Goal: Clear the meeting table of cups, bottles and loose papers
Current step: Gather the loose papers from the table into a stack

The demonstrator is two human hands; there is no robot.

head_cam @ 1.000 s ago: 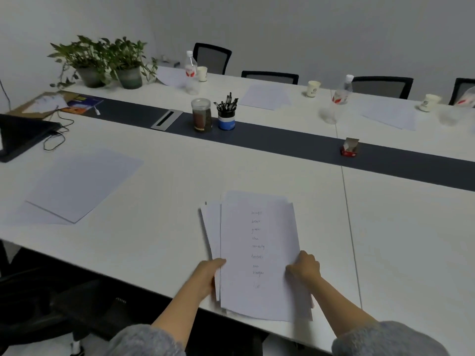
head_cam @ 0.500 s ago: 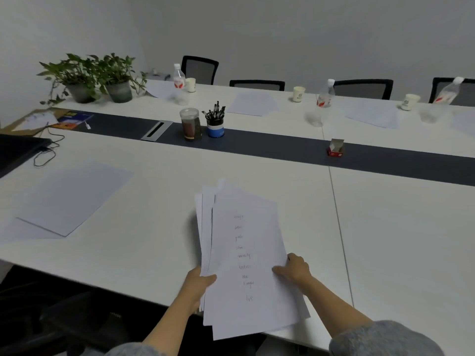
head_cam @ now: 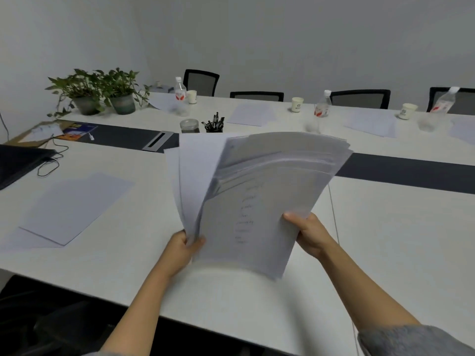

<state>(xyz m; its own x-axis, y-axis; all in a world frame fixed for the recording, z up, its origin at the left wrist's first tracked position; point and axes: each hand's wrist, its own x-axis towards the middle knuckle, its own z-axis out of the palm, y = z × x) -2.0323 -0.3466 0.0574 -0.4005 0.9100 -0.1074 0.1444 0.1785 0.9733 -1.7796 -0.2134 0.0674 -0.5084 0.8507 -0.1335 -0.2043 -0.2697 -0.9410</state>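
Gathering step: left hand (head_cam: 180, 249) and right hand (head_cam: 312, 236) each pinch the fanned paper stack (head_cam: 257, 201) above the surface (head_cam: 128, 265); squaring likely next.

Blurred handwriting (head_cam: 245, 214), pen cup (head_cam: 213, 127) half hidden behind papers (head_cam: 270, 170)

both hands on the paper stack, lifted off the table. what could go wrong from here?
1. The paper stack is fanned and uneven; the left hand pinches one lower corner, the right hand the right edge, so sheets may slip out.
2. The raised sheets partly hide the jar and pen cup behind; a forward swing might knock them.
3. Both hands are full, so the loose sheets on the left may get skipped.
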